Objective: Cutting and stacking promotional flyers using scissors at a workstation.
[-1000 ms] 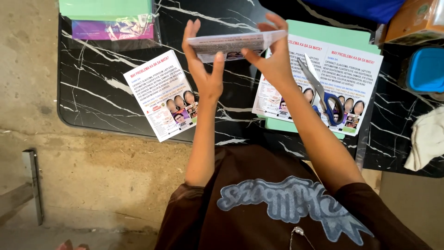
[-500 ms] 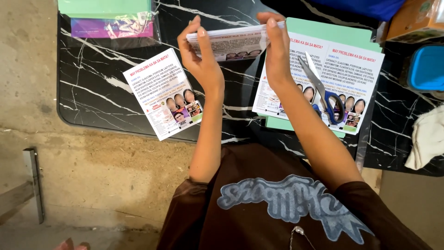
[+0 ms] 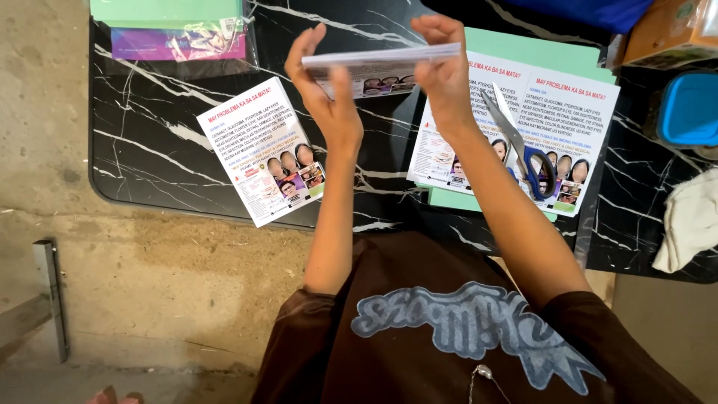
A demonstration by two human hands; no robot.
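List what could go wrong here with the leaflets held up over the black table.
The stack of leaflets is pinched only at its ends by the left hand and right hand, so sheets might slip out. The single leaflet overhangs the marble table edge and may slide off. The scissors lie close under the right forearm.

A thin stack of printed leaflets [image 3: 381,63] is held edge-on above a black marbled table [image 3: 157,142], gripped at one end by the left hand [image 3: 325,90] and pinched at the other by the right hand [image 3: 445,63]. A single leaflet [image 3: 262,150] is seen lying tilted on the table below the left hand. Under the right forearm, a wider printed sheet [image 3: 568,112] is laid over green paper [image 3: 523,49], and blue-handled scissors [image 3: 523,150] are rested on it. A white cloth [image 3: 692,221] is seen at the right edge, below a blue container [image 3: 688,108].
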